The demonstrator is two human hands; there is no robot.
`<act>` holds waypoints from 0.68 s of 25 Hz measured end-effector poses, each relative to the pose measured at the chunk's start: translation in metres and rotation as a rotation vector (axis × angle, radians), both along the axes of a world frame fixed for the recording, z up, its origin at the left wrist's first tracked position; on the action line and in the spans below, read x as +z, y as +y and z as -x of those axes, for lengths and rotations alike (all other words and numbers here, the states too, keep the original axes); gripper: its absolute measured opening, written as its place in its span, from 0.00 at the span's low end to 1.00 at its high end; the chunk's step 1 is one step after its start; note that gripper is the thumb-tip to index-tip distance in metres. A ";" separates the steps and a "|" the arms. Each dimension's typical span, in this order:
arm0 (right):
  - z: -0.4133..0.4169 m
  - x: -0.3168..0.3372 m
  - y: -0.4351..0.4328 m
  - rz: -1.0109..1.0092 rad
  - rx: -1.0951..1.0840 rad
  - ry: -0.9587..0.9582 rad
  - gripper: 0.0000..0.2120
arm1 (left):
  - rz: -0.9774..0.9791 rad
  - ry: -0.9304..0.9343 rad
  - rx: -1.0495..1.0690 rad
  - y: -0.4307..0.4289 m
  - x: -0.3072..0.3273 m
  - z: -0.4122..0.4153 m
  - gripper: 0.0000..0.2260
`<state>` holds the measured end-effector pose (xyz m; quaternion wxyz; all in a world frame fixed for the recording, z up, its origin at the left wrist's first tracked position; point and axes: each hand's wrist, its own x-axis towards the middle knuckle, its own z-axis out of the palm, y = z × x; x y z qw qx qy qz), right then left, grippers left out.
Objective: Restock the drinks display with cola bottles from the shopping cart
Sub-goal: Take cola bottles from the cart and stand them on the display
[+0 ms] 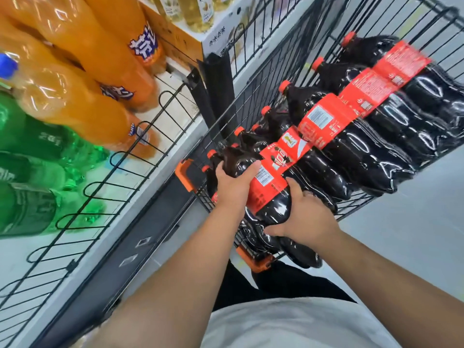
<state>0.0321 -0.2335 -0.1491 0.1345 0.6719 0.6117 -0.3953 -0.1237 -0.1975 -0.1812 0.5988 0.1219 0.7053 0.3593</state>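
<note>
A cola bottle [270, 197] in the shopping cart [356, 209] is gripped by the left hand [233, 188] and right hand [305, 218]; the right fingertips are hidden beneath it.

place: shop | cues: shopping cart [251, 96], drinks display [82, 244] stocked with soda bottles [82, 59]

Your view is bright and evenly lit, with soft shadows only. White glare streaks the cola bottles [371, 156]. The orange bottles [75, 46] at your left edge smear with blur, as do the farthest red labels [401, 59].
</note>
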 end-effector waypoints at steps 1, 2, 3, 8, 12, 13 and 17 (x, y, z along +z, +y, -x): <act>-0.001 -0.001 0.001 -0.002 0.000 0.003 0.63 | -0.001 -0.014 0.028 0.001 0.001 -0.001 0.51; -0.002 -0.001 0.002 -0.005 0.002 0.006 0.63 | -0.008 -0.022 0.045 0.001 0.003 -0.001 0.49; -0.003 0.000 0.002 -0.008 0.003 0.012 0.62 | -0.010 -0.030 0.061 0.001 0.005 -0.001 0.46; 0.004 0.009 0.000 -0.100 -0.030 0.099 0.62 | -0.086 -0.024 0.102 0.003 0.023 0.006 0.34; 0.019 0.032 0.008 -0.227 0.007 0.155 0.62 | -0.183 0.028 0.105 0.010 0.061 0.024 0.40; 0.024 0.039 0.010 -0.259 0.024 0.161 0.62 | -0.210 0.038 0.116 0.012 0.069 0.030 0.40; 0.047 0.062 0.015 -0.381 0.093 0.206 0.59 | -0.268 0.001 0.220 0.007 0.102 0.050 0.36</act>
